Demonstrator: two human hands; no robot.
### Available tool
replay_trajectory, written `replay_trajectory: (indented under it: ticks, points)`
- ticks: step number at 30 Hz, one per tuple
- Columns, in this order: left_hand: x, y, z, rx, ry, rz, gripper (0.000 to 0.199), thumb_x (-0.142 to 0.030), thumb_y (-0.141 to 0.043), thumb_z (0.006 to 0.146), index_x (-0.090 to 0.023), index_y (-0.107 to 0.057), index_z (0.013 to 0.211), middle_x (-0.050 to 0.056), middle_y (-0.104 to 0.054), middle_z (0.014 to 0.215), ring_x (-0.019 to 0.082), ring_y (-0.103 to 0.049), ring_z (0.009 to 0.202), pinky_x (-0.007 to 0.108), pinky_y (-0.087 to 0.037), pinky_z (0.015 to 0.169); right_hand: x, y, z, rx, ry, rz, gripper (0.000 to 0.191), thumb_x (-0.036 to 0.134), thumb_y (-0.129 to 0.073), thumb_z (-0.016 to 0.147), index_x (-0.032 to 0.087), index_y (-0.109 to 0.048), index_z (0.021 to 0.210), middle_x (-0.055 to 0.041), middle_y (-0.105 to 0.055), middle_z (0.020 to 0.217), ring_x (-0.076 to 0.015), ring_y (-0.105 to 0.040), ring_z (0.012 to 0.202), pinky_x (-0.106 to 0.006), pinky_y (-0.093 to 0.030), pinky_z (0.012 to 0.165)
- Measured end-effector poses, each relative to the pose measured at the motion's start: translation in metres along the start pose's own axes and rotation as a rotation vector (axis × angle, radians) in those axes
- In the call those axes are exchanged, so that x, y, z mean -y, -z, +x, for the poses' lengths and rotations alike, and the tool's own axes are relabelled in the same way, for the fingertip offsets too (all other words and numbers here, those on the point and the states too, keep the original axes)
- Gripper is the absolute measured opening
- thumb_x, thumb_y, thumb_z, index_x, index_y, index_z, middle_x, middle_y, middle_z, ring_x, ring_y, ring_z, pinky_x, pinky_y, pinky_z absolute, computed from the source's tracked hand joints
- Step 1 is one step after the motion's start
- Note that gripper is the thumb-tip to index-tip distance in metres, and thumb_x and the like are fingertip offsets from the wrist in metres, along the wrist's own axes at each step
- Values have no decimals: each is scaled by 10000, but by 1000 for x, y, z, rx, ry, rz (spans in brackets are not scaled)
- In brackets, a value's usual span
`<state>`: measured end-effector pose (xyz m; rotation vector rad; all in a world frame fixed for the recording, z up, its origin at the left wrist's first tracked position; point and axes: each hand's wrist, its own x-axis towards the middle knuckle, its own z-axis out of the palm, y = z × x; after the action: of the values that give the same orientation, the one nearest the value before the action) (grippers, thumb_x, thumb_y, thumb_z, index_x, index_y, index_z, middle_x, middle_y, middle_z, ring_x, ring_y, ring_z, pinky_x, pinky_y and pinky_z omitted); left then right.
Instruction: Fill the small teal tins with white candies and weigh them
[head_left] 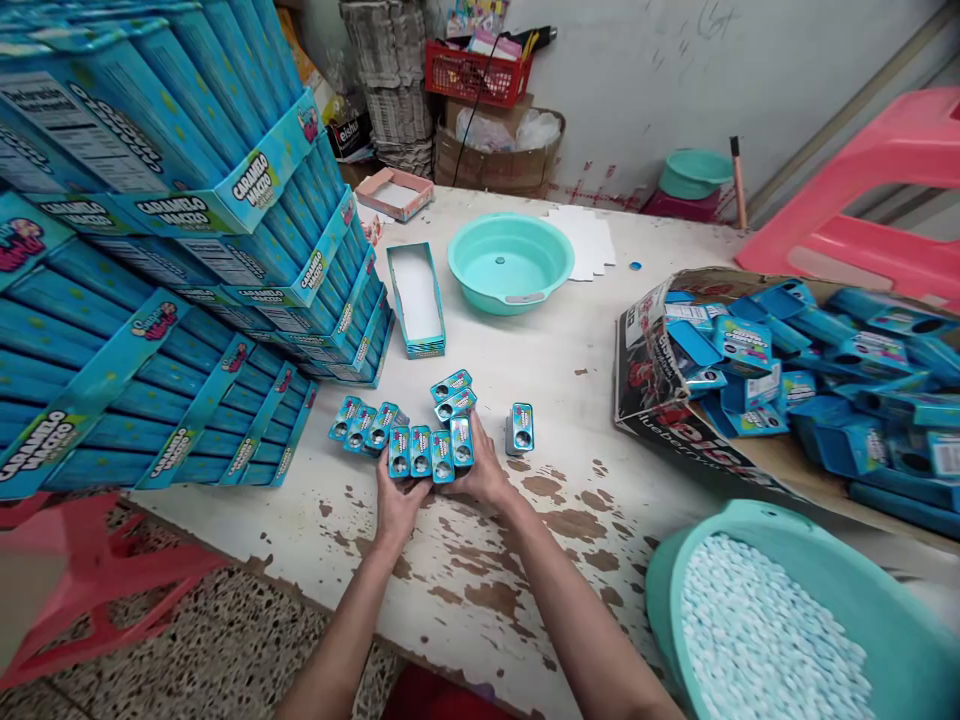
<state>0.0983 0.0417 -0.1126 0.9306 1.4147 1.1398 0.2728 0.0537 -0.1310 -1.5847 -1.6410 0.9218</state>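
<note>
Several small blue candy boxes (pixel 421 453) stand upright in a row, squeezed between my two hands. My left hand (pixel 397 508) closes around the row's left end and near side. On the right end, my right hand (pixel 484 468) curls its fingers round the boxes. Just beyond the row lie two more candy boxes (pixel 453 393), close to my right fingertips. Three boxes (pixel 361 424) stand in a slanted group left of the row, touching or nearly so. Apart to the right stands a single candy box (pixel 521 428). The undersides of the held boxes are hidden.
Tall stacks of blue display trays (pixel 247 190) rise at the left. An open display tray (pixel 416 300) and a turquoise basin (pixel 510 262) sit farther back. At right are a carton (pixel 637 385) of blue boxes and a tub (pixel 667 570) holding pale candies.
</note>
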Motion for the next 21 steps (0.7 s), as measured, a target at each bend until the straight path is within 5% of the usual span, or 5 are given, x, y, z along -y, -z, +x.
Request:
replay_trajectory:
  ticks: [9, 21]
  points:
    - [14, -11, 15, -104, -87, 103, 940, -294, -786, 622, -248, -224, 1375, 163, -427, 1354, 270, -532, 1173, 403, -500, 913, -4, 2, 38, -16, 48, 9, 1407, 384, -865, 401, 258, 35, 1475, -109, -164, 1539, -349, -217, 1388, -479, -247, 1102]
    - [14, -26, 46, -275, -221, 443, 770, -335, -765, 633, -164, -358, 1264, 143, -418, 1239, 303, -372, 1267, 472, -315, 1057, 11, 9, 70, -81, 31, 96, 1224, 340, -841, 428, 217, -186, 1455, -91, -402, 1423, -354, -370, 1294, -467, -334, 1048]
